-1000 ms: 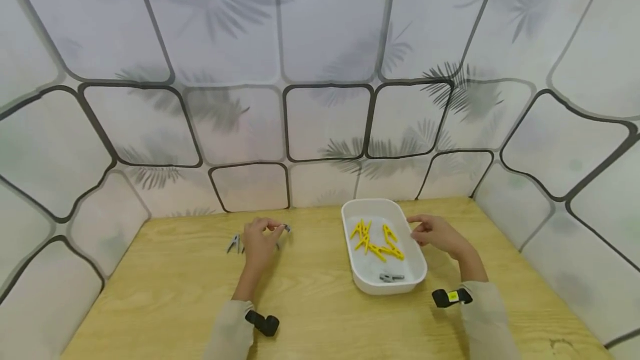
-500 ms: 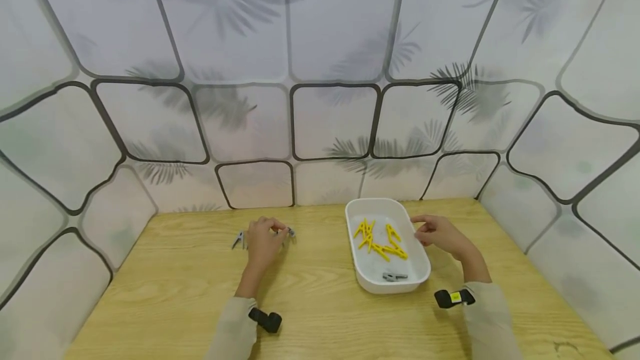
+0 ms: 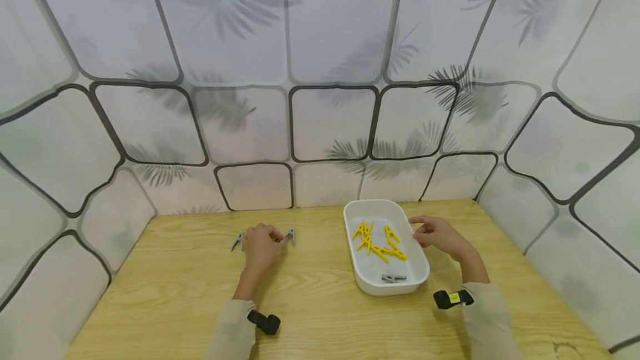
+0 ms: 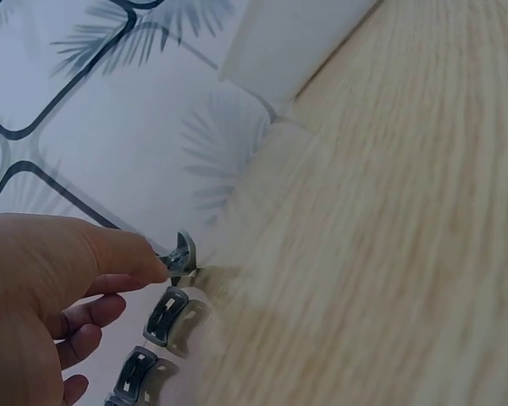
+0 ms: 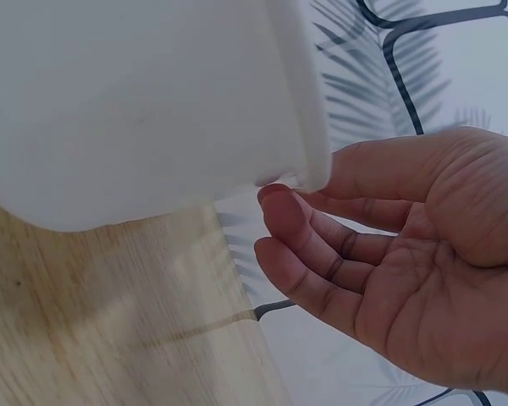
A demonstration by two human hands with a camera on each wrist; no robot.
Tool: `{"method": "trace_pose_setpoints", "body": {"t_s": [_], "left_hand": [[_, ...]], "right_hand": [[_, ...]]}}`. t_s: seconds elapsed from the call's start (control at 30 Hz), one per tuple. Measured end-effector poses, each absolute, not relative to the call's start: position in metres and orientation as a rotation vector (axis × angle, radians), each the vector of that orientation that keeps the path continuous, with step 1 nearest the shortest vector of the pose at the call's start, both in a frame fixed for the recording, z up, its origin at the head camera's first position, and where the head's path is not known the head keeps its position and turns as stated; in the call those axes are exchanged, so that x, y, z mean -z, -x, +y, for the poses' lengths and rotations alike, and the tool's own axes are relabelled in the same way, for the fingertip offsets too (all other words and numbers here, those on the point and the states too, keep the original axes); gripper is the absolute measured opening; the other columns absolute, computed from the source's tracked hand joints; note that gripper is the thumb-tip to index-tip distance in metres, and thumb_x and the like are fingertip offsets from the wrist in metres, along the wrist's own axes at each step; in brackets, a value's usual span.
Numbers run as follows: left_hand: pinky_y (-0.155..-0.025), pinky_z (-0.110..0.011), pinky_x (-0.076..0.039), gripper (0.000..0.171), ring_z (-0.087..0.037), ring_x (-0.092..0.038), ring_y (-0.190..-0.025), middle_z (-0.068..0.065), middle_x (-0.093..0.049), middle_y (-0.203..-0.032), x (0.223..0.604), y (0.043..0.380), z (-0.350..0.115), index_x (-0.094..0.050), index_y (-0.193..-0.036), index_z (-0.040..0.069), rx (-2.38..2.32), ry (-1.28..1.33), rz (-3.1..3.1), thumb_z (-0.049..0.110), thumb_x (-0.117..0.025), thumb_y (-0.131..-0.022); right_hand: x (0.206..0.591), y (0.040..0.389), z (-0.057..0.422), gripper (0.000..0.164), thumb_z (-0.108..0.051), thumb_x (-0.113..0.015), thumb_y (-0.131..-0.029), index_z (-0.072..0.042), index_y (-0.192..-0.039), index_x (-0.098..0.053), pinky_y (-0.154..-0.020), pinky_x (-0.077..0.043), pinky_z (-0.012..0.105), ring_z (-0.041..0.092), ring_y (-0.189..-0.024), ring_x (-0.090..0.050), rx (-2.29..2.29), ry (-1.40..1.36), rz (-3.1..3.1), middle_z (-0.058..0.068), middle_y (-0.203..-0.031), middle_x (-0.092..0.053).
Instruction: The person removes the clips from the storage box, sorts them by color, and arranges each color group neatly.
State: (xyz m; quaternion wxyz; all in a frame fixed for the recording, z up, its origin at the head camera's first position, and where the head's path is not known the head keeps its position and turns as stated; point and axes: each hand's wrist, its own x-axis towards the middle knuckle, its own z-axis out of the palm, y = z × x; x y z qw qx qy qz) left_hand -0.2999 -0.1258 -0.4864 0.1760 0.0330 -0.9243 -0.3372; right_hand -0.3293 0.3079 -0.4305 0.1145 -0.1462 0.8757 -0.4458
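Grey clothespin [image 3: 289, 235] on the wooden counter [image 3: 320, 315] is pinched by the left hand [image 3: 260, 246], fingers curled. White tray [image 3: 417, 276] rim is touched by the loosely curled, empty right hand [image 3: 437, 235].

On the table [image 3: 325, 315], the tray [image 3: 419, 263] sits right of centre near the back edge, pegs [image 3: 377, 240] inside it. Two loose clips [image 3: 289, 234] lie left of centre, either side of the left hand [image 3: 260, 246]

left hand [image 3: 260, 244] fingers curled, right hand [image 3: 436, 233] loosely curled
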Motion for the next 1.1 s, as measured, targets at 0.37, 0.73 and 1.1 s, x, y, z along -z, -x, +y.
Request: {"method": "trace_pose_setpoints", "body": {"t_s": [0.37, 0.73, 1.1], "left_hand": [[-0.107, -0.074, -0.025, 0.016, -0.042, -0.056, -0.103, -0.011, -0.067, -0.092, 0.4878, 0.2977, -0.1242, -0.071, -0.071, 0.015, 0.957, -0.122, -2.648, 0.014, -0.083, -0.081], [-0.098, -0.066, -0.031, 0.016, -0.039, -0.056, -0.099, -0.010, -0.066, -0.093, 0.4871, 0.2944, -0.1232, -0.070, -0.070, 0.015, 0.928, -0.145, -2.701, 0.015, -0.083, -0.080], [-0.098, -0.067, -0.032, 0.017, -0.039, -0.057, -0.098, -0.008, -0.066, -0.090, 0.4885, 0.2967, -0.1237, -0.070, -0.070, 0.016, 0.905, -0.128, -2.717, 0.017, -0.083, -0.080]], "right_hand": [[0.4268, 0.3322, 0.3072, 0.047, -0.005, -0.061, -0.099, 0.012, -0.141, -0.048, -0.081, -0.060, 0.041, 0.016, -0.088, -0.065, 1.295, 0.416, 2.571, 0.017, -0.100, -0.069], [0.4293, 0.3289, 0.3061, 0.048, -0.006, -0.061, -0.099, 0.013, -0.141, -0.047, -0.081, -0.060, 0.044, 0.017, -0.087, -0.066, 1.310, 0.408, 2.553, 0.016, -0.098, -0.069], [0.4260, 0.3266, 0.3037, 0.048, -0.005, -0.060, -0.099, 0.013, -0.141, -0.047, -0.081, -0.060, 0.044, 0.017, -0.087, -0.066, 1.292, 0.411, 2.576, 0.019, -0.099, -0.069]]}}
